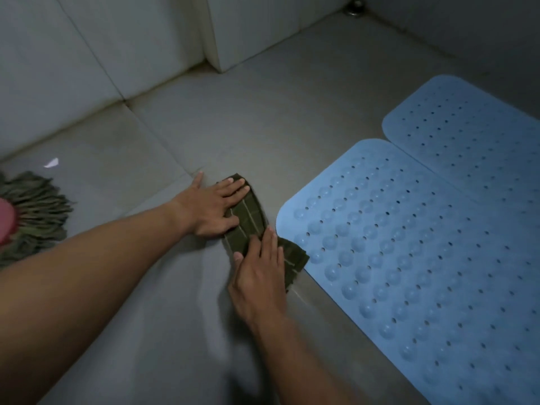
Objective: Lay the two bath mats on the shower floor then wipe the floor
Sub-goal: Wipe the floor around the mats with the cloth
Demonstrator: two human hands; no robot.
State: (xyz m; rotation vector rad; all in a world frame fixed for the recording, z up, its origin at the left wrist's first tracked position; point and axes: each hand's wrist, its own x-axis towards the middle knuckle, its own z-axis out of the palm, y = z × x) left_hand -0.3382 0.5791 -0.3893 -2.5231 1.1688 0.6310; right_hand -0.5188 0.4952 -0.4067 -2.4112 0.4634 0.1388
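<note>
Two light blue bath mats with holes and bumps lie flat on the grey tiled shower floor (pixel 228 118): the near mat (pixel 415 258) at the right, the far mat (pixel 473 135) beyond it, their edges touching. A folded dark green cloth (pixel 252 220) with pale stripes lies on the floor just left of the near mat. My left hand (pixel 213 209) presses flat on the cloth's upper left part, fingers straight. My right hand (pixel 260 273) presses on its lower part with fingers extended, covering some of it.
A green string mop head (pixel 38 211) with a pink handle base lies at the far left. A small white scrap (pixel 52 162) sits on the floor above it. White tiled walls rise behind, with a jutting corner (pixel 222 54). A metal fitting (pixel 354 9) sits at the top.
</note>
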